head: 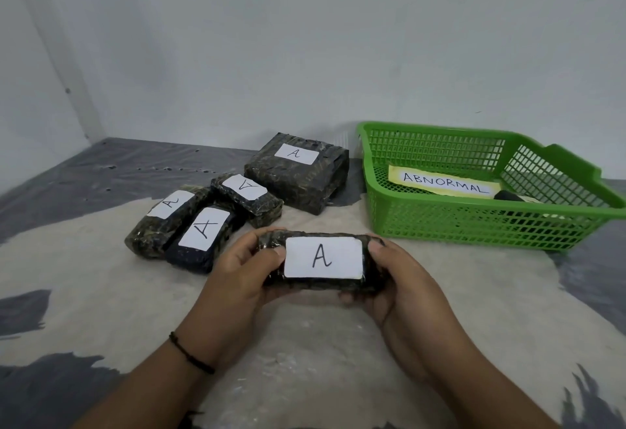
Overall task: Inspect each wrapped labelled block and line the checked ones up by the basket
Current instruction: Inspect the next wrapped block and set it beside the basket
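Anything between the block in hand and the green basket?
No. In the head view, only bare pale mat separates the held block, gripped by left hand and right hand, from the green basket.

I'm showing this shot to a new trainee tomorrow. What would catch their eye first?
Most likely the held block, front and centre, its white "A" label facing the camera, gripped at its ends by the left hand and right hand. Next, the bright green basket at right with its "ABNORMAL" sign, then four more labelled blocks clustered left of it.
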Action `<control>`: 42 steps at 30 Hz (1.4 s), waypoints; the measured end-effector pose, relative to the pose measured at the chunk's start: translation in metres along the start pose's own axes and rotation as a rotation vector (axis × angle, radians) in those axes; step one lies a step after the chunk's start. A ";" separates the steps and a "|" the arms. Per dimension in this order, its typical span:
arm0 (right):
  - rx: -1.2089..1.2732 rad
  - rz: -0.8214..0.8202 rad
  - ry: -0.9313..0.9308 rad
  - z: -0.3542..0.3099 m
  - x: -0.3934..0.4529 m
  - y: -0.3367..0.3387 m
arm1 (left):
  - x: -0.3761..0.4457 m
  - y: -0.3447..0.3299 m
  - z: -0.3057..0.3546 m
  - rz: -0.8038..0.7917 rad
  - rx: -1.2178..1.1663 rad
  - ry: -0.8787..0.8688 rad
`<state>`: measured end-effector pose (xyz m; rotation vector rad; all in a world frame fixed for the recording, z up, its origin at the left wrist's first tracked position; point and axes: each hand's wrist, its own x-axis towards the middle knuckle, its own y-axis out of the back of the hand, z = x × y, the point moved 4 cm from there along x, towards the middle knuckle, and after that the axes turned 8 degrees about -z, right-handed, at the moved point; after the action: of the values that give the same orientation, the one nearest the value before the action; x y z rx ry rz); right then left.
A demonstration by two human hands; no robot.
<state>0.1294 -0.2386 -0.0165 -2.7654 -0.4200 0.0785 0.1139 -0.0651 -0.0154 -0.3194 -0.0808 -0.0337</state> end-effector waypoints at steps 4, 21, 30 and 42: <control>-0.009 -0.027 0.013 -0.005 0.000 0.002 | -0.002 -0.004 -0.004 -0.089 -0.094 0.020; -0.373 -0.108 0.062 -0.003 -0.008 -0.007 | -0.003 -0.002 0.002 0.022 0.236 -0.116; -0.554 0.074 0.034 -0.010 -0.005 0.003 | -0.001 -0.003 -0.009 -0.113 0.067 -0.063; -0.580 0.103 0.057 -0.011 -0.012 -0.008 | -0.006 -0.007 -0.002 -0.014 0.192 -0.101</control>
<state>0.1170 -0.2388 -0.0035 -3.3484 -0.3224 -0.1174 0.1080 -0.0718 -0.0156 -0.1284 -0.1856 -0.0234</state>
